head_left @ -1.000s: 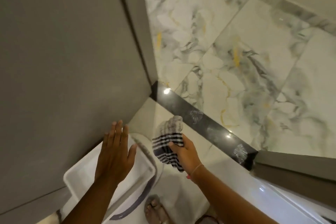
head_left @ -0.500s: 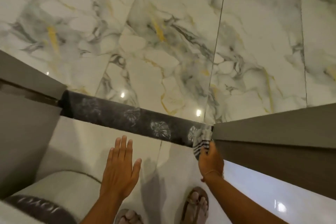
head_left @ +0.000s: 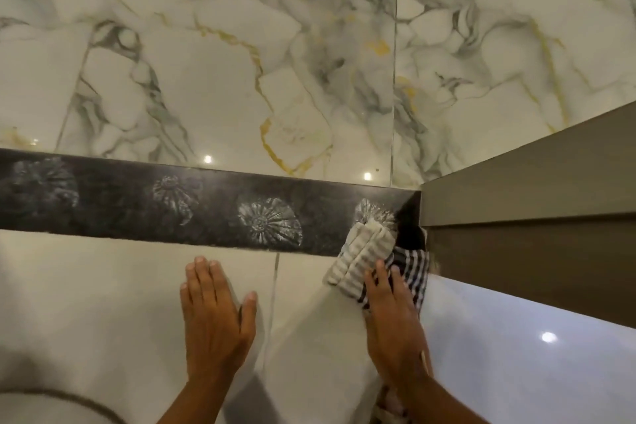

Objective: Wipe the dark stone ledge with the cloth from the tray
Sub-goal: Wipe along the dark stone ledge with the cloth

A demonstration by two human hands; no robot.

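The dark stone ledge (head_left: 137,206) runs across the view as a black band with pale flower-like smudges. A striped white-and-dark cloth (head_left: 364,253) is bunched at the ledge's right end, its top touching the stone beside the brown panel. My right hand (head_left: 392,320) presses on the cloth's lower part and holds it. My left hand (head_left: 213,317) lies flat with fingers together against the pale tile below the ledge, holding nothing. The tray is out of view.
A brown partition panel (head_left: 533,189) juts in from the right and meets the ledge's end. Marble wall tiles (head_left: 275,62) rise behind the ledge. A white rounded fixture rim (head_left: 51,403) shows at the bottom left; a glossy white surface (head_left: 516,354) lies at the bottom right.
The view has swung from the tray to face the ledge closer up. My right hand carried the cloth to the ledge's right end. My left hand has come to rest flat on the tile.
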